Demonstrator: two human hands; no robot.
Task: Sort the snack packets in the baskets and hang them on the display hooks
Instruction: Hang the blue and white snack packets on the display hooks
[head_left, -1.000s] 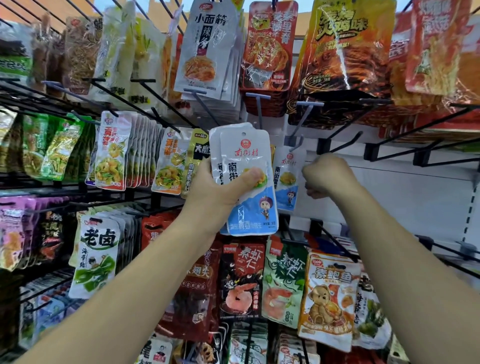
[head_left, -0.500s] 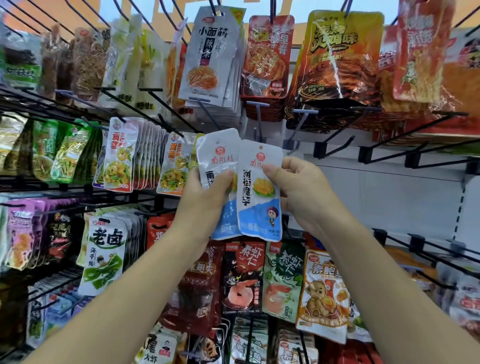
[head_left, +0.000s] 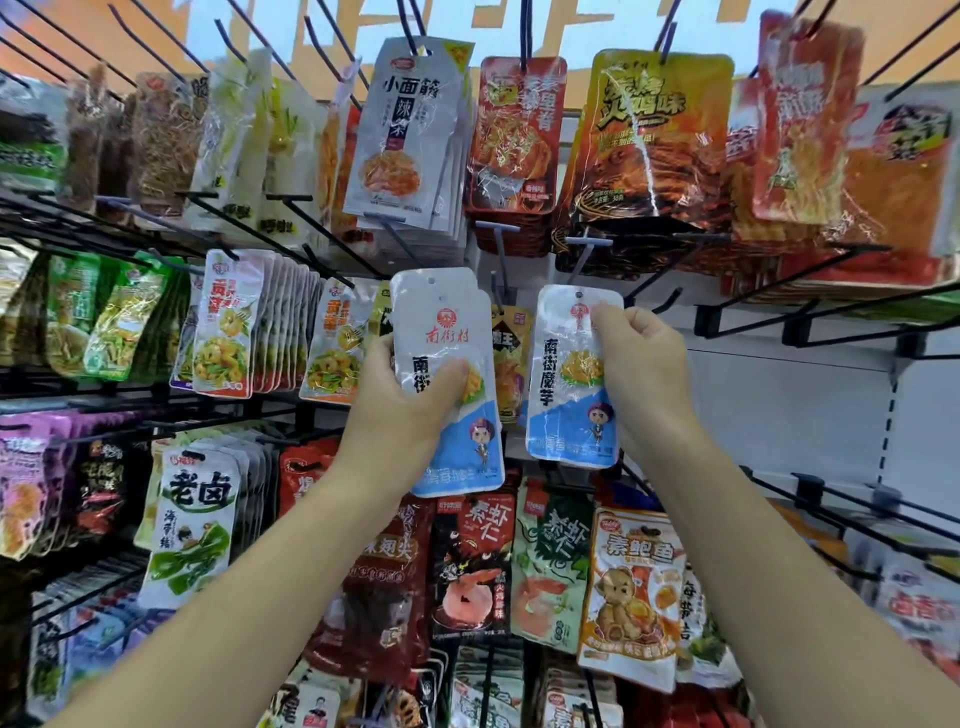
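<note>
My left hand (head_left: 410, 402) grips a small stack of white-and-blue snack packets (head_left: 447, 332) at mid height, thumb across the front. My right hand (head_left: 644, 364) pinches one matching white-and-blue packet (head_left: 566, 405) near its top, by the hang hole. That single packet hangs just below and left of a grey display hook (head_left: 587, 254). Another grey hook (head_left: 496, 244) sticks out between the two hands, higher up. The baskets are out of view.
Snack packets fill the hooks all around: white and red-orange ones above, yellow-green ones to the left, dark red, green and orange ones below. Bare black hooks (head_left: 779, 312) jut out on the right before a white back panel (head_left: 779, 415).
My right hand took one packet off the stack and carried it to the right, up toward the grey hook. The left hand kept the rest and stayed about where it was.
</note>
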